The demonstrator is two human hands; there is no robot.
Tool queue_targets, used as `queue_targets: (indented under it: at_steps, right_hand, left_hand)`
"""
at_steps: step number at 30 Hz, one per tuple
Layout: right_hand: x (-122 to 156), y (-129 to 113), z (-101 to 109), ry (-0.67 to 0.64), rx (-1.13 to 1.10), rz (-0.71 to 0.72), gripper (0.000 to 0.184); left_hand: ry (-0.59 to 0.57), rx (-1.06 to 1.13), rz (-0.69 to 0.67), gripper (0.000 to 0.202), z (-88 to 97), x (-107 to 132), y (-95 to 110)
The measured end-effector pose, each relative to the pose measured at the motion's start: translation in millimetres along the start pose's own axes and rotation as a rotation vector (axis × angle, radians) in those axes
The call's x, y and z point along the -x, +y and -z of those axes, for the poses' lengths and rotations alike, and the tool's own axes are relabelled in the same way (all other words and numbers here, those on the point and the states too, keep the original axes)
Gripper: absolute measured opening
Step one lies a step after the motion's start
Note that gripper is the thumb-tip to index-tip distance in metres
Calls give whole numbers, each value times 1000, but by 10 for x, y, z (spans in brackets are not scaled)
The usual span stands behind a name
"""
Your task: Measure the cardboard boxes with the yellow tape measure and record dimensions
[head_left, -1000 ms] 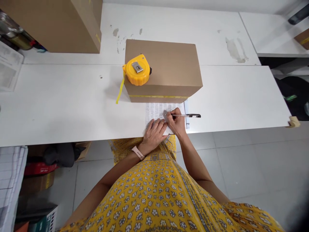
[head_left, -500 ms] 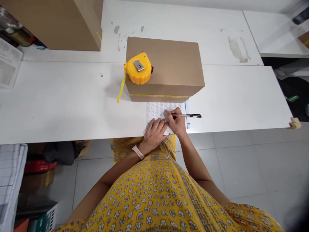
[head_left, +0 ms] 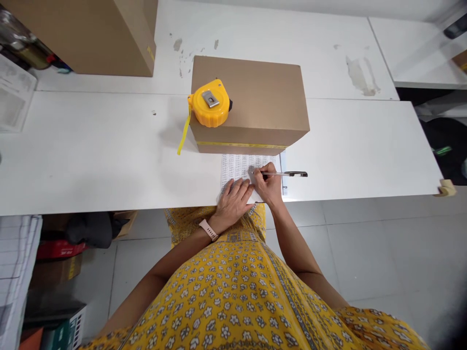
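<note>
A printed sheet of paper [head_left: 241, 166] lies at the near edge of the white table [head_left: 91, 155], partly under a brown cardboard box [head_left: 255, 104]. My left hand [head_left: 233, 200] lies flat on the sheet, fingers spread. My right hand [head_left: 268, 184] pinches a pen [head_left: 288, 174] with its tip on the paper. A yellow tape measure [head_left: 209, 103] sits on the box's left top corner, its tape strap hanging down the side.
A larger cardboard box [head_left: 91, 34] stands at the back left. Papers [head_left: 12, 95] lie at the far left. A roll of masking tape [head_left: 447, 187] sits at the table's right corner. Boxes and bags are stored under the table at the left.
The pen in my right hand has shifted slightly to the right along the sheet. My left hand stays put on the paper.
</note>
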State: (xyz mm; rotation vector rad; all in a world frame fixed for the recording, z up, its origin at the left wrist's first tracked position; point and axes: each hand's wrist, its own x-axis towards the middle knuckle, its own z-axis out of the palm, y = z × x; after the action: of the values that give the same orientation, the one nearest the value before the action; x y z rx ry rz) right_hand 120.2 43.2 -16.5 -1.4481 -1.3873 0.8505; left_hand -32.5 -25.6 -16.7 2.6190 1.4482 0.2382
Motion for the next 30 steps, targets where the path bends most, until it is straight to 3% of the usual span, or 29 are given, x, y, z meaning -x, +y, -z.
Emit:
queue_targets:
  at_steps: [30]
  right_hand:
    - [-12, 59, -5, -1, 12, 40, 23]
  left_hand:
    - [9, -68, -17, 61, 10, 7, 4]
